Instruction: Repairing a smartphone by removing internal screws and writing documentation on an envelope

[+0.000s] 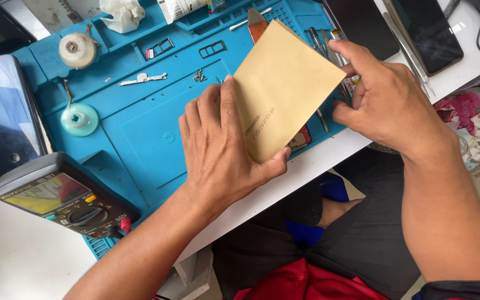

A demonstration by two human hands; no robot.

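Grey multimeter (62, 194) rests at the left edge of a blue work mat (140, 133); the left hand (223, 150) pinches a tan paper envelope's (284, 89) lower corner above the mat, while the right hand (387, 100) closes its fingers on the envelope's right edge.

Bright, even daylight over my bench; soft shadows fall beneath my left hand (218, 150). Pale glare washes the dark phone screen (1, 111) at left. Focus sharp, slight wide-angle stretch at edges.
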